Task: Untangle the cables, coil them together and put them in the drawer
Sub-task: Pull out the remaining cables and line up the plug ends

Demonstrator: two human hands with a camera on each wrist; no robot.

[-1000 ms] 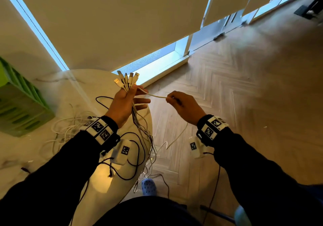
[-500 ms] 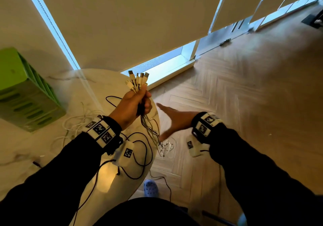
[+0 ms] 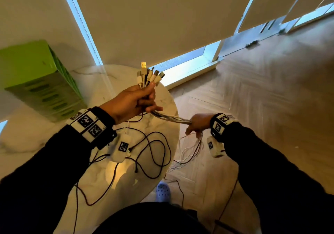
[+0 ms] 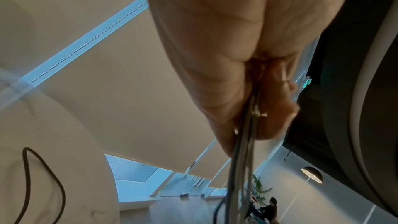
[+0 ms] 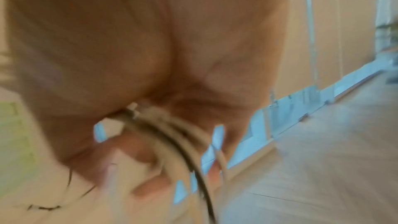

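Observation:
My left hand (image 3: 137, 100) grips a bundle of several thin cables just below their USB plugs (image 3: 150, 75), which fan upward above the fist. The cable bundle (image 3: 171, 119) runs taut down and to the right into my right hand (image 3: 197, 124), whose fingers curl round it. Below that hand the loose cable ends (image 3: 189, 150) hang in a loop toward the floor. In the left wrist view the cables (image 4: 243, 151) leave the left hand (image 4: 258, 108) between palm and fingers. The right wrist view is blurred, with the cables (image 5: 163, 125) passing through the right hand (image 5: 150, 142).
A round marble table (image 3: 90, 188) lies below my left arm, with a black cable (image 3: 155, 154) looped on it. A green slotted box (image 3: 36, 82) stands at its back left. Wooden floor (image 3: 262, 98) spreads to the right, window blinds behind. A blue shoe (image 3: 163, 192) shows below.
My right hand, open half a second ago, has closed round the bundle and moved down and right along it, pulling the cables taut. The left hand has kept its grip on the plug ends.

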